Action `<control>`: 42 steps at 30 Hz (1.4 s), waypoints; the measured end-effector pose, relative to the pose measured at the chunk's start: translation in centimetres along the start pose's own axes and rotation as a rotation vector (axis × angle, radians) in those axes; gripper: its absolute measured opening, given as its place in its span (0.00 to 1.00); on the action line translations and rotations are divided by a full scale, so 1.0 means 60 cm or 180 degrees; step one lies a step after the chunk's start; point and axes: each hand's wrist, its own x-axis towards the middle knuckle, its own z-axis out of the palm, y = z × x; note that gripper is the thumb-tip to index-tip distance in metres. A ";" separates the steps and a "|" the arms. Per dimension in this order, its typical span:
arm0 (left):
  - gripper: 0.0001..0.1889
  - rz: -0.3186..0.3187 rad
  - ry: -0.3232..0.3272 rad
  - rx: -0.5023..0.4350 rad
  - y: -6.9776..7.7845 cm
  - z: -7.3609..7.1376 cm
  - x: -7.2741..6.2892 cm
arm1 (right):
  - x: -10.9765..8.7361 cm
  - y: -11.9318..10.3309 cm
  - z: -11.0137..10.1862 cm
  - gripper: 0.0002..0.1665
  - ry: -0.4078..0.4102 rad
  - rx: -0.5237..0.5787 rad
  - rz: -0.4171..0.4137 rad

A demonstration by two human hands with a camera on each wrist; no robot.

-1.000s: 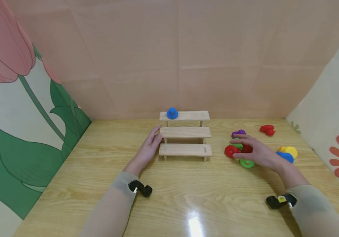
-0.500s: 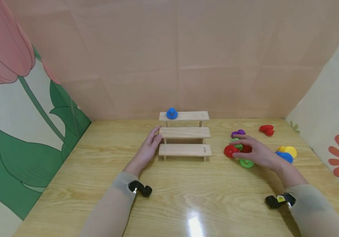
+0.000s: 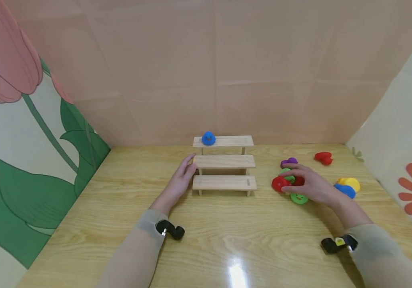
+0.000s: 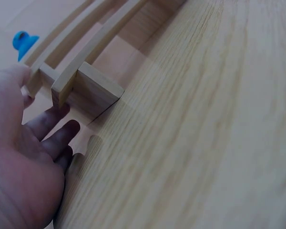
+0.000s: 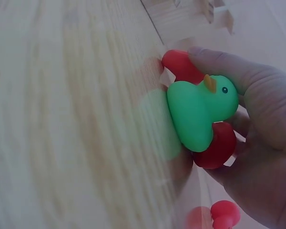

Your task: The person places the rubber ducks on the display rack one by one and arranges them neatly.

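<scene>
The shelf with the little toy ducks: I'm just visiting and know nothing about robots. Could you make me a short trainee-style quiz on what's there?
1. Pick one: on which step of the wooden shelf does a blue duck sit? a) bottom b) top c) middle
2. True or false: the right hand is nearer to a green duck than the left hand is.
3. Fill in: the shelf has ____ steps.

Key: 1. b, top. 2. True; the left hand is at the shelf. 3. Three.
</scene>
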 end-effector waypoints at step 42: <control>0.35 -0.0070 -0.0019 -0.0003 0.005 0.000 -0.003 | 0.006 -0.013 0.011 0.36 0.0136 -0.0216 0.0093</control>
